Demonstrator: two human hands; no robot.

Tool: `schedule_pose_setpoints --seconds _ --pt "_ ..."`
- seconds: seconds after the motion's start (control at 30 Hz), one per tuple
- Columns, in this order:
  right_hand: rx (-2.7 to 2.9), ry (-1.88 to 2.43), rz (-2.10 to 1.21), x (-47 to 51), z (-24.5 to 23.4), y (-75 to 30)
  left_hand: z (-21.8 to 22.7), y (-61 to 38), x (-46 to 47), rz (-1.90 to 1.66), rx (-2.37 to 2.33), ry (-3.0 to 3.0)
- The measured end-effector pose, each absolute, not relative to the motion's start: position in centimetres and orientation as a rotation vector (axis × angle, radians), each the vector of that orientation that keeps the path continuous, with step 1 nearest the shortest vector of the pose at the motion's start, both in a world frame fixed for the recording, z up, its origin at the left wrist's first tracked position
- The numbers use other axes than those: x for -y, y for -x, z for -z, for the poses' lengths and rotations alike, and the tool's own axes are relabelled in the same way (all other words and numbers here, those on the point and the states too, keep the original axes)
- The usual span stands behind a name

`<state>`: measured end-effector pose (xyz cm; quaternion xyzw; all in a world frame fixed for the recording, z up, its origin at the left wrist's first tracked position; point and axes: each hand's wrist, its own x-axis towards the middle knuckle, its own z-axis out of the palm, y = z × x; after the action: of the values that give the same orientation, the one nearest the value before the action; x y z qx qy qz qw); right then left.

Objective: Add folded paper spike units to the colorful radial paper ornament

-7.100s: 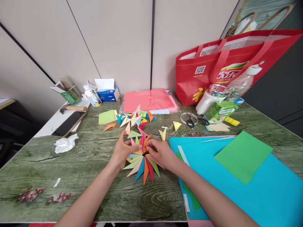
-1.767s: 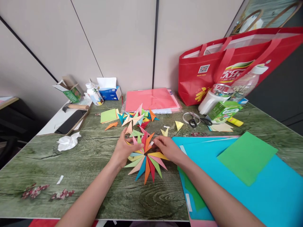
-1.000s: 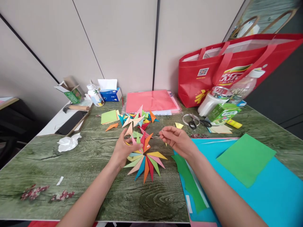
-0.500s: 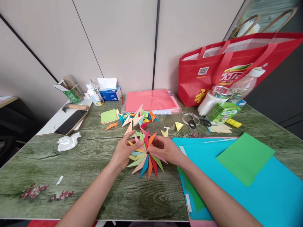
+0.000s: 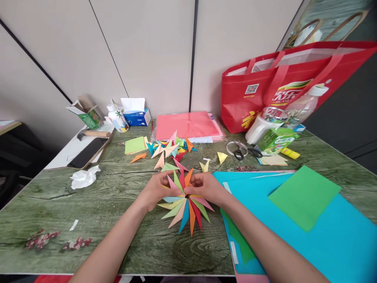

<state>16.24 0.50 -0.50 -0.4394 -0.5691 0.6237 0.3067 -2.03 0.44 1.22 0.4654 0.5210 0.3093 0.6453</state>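
A many-coloured paper star (image 5: 186, 206), made of folded pointed pieces fanned in a ring, rests near the middle of the green table (image 5: 97, 204). My left hand (image 5: 156, 189) grips its left side with curled fingers. My right hand (image 5: 205, 186) pinches its upper right part, fingers closed on the pieces near the centre. Both hands meet above the star's hub. A heap of loose folded paper points (image 5: 171, 148) lies just beyond the star.
Large blue sheets (image 5: 297, 232) with a green sheet (image 5: 303, 194) cover the right. Pink paper (image 5: 187, 125), scissors (image 5: 244, 151), a red bag (image 5: 282, 84), a bottle, a green carton, a tissue box (image 5: 134, 114), a phone (image 5: 86, 152) and crumpled tissue (image 5: 83, 177) stand around.
My right hand lifted away from the star a second ago, then came back onto it. The star has shifted slightly toward me and to the right, both hands now closed on it.
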Motion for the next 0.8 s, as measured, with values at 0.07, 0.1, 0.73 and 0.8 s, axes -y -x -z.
schedule_pose_setpoints --seconds 0.07,0.1,0.73,0.8 --pt "1.484 1.174 -1.667 -0.5 0.6 -16.2 -1.0 1.9 -0.4 -0.716 -1.181 -1.064" --pt "1.479 1.179 -1.670 -0.5 0.6 -16.2 -0.9 1.8 -0.3 -0.721 -1.177 -1.066" --pt "1.582 0.950 -1.767 -0.6 0.3 -16.7 -2.5 3.2 -0.9 -0.602 -1.082 -1.100" --pt "1.629 0.951 -1.700 -0.2 0.3 -16.3 -2.3 3.4 -0.9 -0.586 -1.073 -1.136"
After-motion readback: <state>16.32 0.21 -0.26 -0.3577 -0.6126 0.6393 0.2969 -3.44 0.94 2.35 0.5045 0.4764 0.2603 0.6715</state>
